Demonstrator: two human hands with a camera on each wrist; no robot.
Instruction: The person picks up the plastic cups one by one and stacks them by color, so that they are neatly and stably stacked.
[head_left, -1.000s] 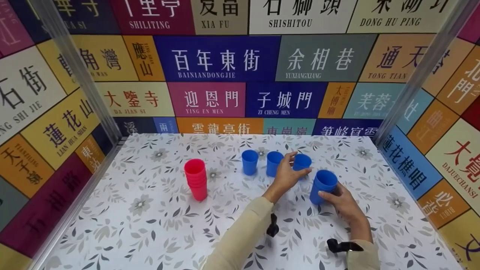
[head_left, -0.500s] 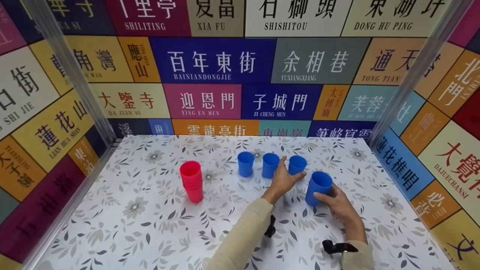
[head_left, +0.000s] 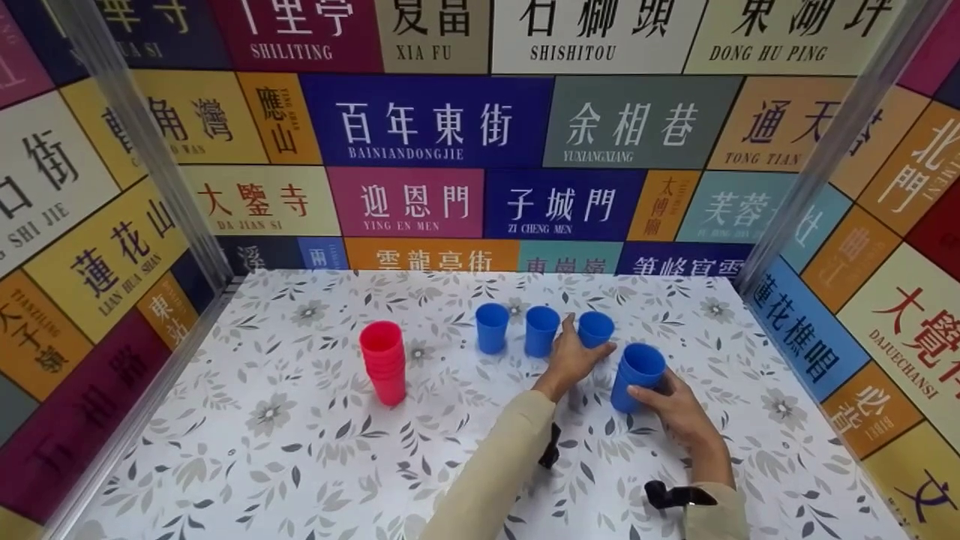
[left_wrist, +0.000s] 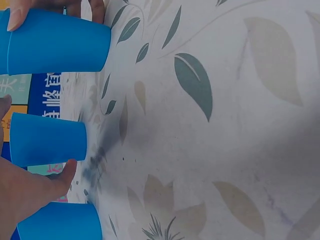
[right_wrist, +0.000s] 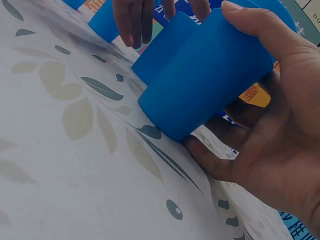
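My right hand [head_left: 675, 405] grips a stack of nested blue cups [right_wrist: 210, 70], thumb on the near side and fingers round the other. The stack is upright, its base right at the table. To its left, my left hand [head_left: 574, 360] spreads around a single blue cup [left_wrist: 49, 140], with a finger close along its side and the thumb near its rim. That cup stands upright on the table, partly covered by the hand in the head view. Two more blue cups stand in the same row: one [head_left: 540, 334] beside the left hand, another [head_left: 491, 330] farther left.
A stack of nested red cups [head_left: 385, 367] stands at the left of the table [head_left: 300, 465], which has a leaf-and-flower cover. Walls printed with place names [head_left: 420, 124] enclose the back and sides, and clear corner posts [head_left: 161, 172] rise at both back corners.
My left hand has drawn slightly left, its fingers now spread wider about the single cup. The right hand keeps its hold on the stack. The whole head view has shifted a little.
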